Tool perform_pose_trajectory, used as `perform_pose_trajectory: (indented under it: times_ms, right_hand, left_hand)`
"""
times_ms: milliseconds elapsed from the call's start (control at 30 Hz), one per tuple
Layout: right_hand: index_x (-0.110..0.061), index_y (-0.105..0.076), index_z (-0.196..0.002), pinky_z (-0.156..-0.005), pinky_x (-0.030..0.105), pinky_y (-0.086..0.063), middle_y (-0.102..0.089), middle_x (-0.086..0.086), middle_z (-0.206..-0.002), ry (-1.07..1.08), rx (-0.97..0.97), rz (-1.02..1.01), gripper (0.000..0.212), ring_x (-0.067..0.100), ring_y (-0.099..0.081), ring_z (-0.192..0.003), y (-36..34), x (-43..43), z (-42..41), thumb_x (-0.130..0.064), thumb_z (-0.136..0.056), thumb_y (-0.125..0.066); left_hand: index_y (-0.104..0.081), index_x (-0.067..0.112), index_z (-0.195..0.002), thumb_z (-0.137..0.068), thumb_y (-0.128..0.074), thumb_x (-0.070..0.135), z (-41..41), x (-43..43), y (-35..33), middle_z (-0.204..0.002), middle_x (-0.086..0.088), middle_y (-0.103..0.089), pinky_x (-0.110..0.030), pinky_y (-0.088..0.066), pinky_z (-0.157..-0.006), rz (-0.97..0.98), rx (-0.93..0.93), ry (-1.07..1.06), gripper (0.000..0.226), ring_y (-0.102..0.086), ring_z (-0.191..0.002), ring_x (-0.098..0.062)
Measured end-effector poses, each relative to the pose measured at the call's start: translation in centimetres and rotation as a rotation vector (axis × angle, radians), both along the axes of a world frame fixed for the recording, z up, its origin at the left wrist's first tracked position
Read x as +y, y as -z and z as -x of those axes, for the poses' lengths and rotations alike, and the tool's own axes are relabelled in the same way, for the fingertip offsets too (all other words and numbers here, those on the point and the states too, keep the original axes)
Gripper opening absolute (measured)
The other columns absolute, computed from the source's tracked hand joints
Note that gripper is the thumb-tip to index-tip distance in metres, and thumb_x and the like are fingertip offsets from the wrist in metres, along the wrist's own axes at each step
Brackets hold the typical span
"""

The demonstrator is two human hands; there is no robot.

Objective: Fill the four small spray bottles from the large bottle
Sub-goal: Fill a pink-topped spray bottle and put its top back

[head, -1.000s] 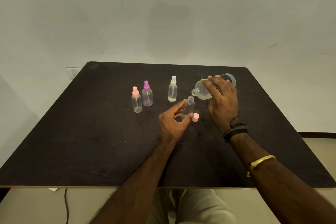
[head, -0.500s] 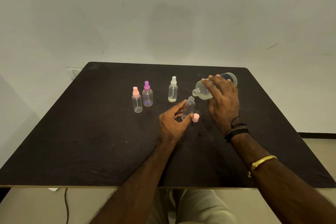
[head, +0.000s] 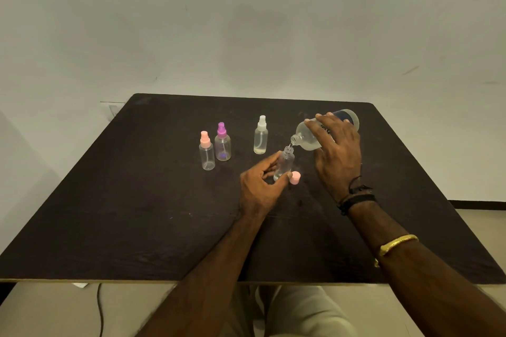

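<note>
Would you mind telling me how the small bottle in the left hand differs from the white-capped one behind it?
The held bottle is uncapped, under the mouth of the large bottle; the white-capped bottle has its sprayer on. The left hand grips the first; the second stands free. Both are small and clear.

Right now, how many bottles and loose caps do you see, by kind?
Small clear plastic spray bottles, capped: 3 (pink-topped bottle, purple-topped bottle, white-topped bottle)
Small clear uncapped bottle, held by left hand: 1
Large frosted plastic bottle, tilted in right hand: 1
Loose pink spray cap: 1
Total: 6
</note>
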State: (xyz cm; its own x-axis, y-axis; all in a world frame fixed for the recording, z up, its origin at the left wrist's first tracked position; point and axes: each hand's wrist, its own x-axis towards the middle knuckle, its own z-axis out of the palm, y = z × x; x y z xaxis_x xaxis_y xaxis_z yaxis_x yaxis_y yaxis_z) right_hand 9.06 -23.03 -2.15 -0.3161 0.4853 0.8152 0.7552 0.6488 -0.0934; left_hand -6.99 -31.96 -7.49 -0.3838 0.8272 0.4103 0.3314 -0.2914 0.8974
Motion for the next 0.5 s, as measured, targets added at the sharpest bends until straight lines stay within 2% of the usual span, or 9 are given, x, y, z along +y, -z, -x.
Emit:
perform_pose_trajectory:
  times_ms: [167, 300, 400, 500]
  right_hand:
    - [-0.015, -0.061, -0.136, -0.117, 0.058, -0.031, -0.059, 0.011, -0.139, -0.003, -0.001, 0.009, 0.059, 0.033, -0.047, -0.137, -0.06, 0.0, -0.07, 0.005, -0.082, -0.068]
    - [-0.016, -0.06, -0.136, -0.117, 0.058, -0.03, -0.059, 0.011, -0.139, -0.002, -0.004, 0.004, 0.059, 0.033, -0.047, -0.137, 0.04, 0.03, -0.1, 0.004, -0.082, -0.069]
    - [-0.016, -0.06, -0.136, -0.116, 0.059, -0.031, -0.059, 0.011, -0.139, 0.004, -0.004, 0.004, 0.058, 0.033, -0.047, -0.137, 0.09, 0.07, -0.11, 0.003, -0.082, -0.07]
    - [-0.016, -0.06, -0.136, -0.115, 0.059, -0.031, -0.059, 0.011, -0.139, 0.006, -0.011, 0.003, 0.053, 0.033, -0.047, -0.137, 0.03, 0.02, -0.06, 0.0, -0.085, -0.062]
  left_hand:
    - [-0.063, 0.013, -0.135, -0.08, -0.086, 0.018, 0.04, -0.02, 0.03, -0.123, 0.002, -0.072, -0.023, -0.057, -0.093, 0.006, 0.001, -0.001, 0.06, -0.069, -0.108, -0.001]
    - [-0.063, 0.012, -0.135, -0.08, -0.086, 0.016, 0.01, -0.12, -0.08, -0.122, 0.006, -0.071, -0.016, -0.055, -0.091, 0.003, 0.004, -0.006, 0.06, -0.068, -0.106, 0.003]
    - [-0.063, 0.01, -0.135, -0.08, -0.086, 0.015, 0.0, -0.16, -0.13, -0.122, 0.001, -0.072, -0.015, -0.054, -0.09, -0.001, 0.008, -0.005, 0.06, -0.068, -0.106, 0.003]
    - [-0.063, 0.01, -0.135, -0.08, -0.086, 0.015, 0.03, -0.23, -0.2, -0.123, 0.002, -0.072, -0.015, -0.054, -0.09, -0.004, 0.012, -0.008, 0.059, -0.067, -0.107, 0.004]
